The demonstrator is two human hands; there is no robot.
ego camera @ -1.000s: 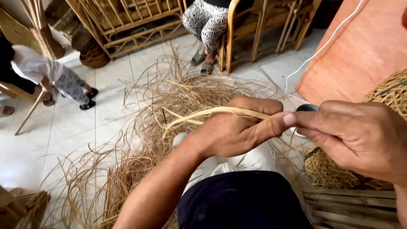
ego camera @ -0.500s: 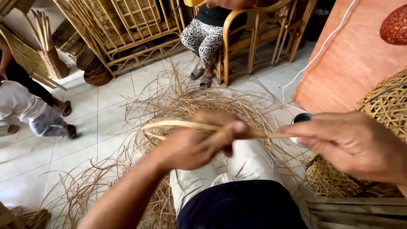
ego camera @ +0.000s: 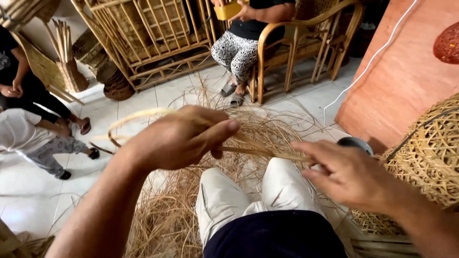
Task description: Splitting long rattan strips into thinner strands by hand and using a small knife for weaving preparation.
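My left hand (ego camera: 184, 138) is raised over my lap, fingers closed around a long flat rattan strip (ego camera: 267, 153) whose free end loops out to the left. The strip runs rightward to my right hand (ego camera: 349, 174), which pinches its other end between thumb and fingers. Just right of that hand sits a woven rattan basket form (ego camera: 428, 153), open-weave and rounded. My knees in light trousers (ego camera: 224, 200) lie below both hands.
A heap of loose rattan strands (ego camera: 172, 215) covers the tiled floor ahead. A seated person in patterned trousers (ego camera: 236, 50) occupies a rattan chair (ego camera: 306, 43). A rattan frame (ego camera: 143, 38) stands behind; two people (ego camera: 28, 129) are at left. An orange wall (ego camera: 401, 71) rises right.
My left hand has slid left and upward along the strip, away from my right hand, drawing the strip out longer between them. The view has tilted up.
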